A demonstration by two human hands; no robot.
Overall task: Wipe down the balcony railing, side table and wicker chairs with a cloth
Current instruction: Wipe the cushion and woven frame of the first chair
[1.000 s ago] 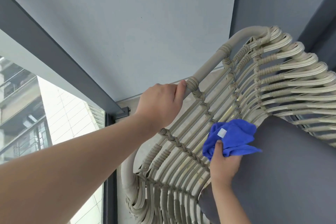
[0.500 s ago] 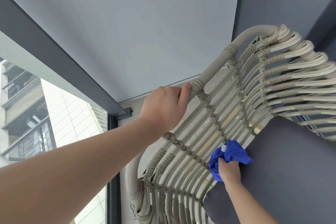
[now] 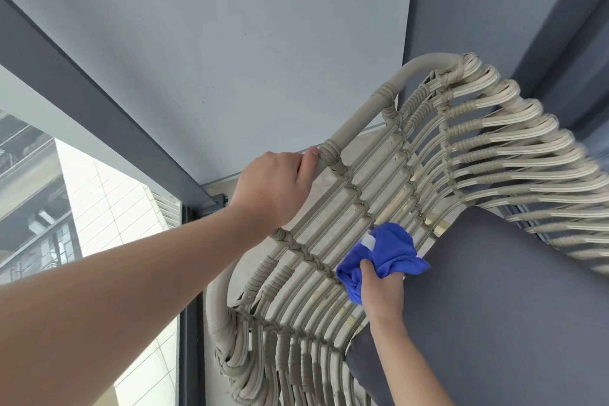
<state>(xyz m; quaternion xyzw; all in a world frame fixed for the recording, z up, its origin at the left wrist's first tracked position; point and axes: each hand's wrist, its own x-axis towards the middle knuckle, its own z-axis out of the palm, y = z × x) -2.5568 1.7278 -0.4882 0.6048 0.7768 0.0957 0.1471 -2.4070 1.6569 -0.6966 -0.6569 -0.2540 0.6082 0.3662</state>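
Observation:
A beige wicker chair fills the right half of the head view, with a dark grey seat cushion in it. My left hand grips the chair's top rail, thumb lying along the bar. My right hand holds a bunched blue cloth and presses it against the woven strands of the chair's inner side, just beside the cushion's edge. A small white label shows on the cloth.
A dark grey railing bar runs diagonally at the left, with a post and glass panel below it. A pale grey wall stands behind the chair, and a darker wall to the right.
My right hand slid the cloth down along the wicker strands, then came back up a little and spread wider. The left hand kept its grip on the rail.

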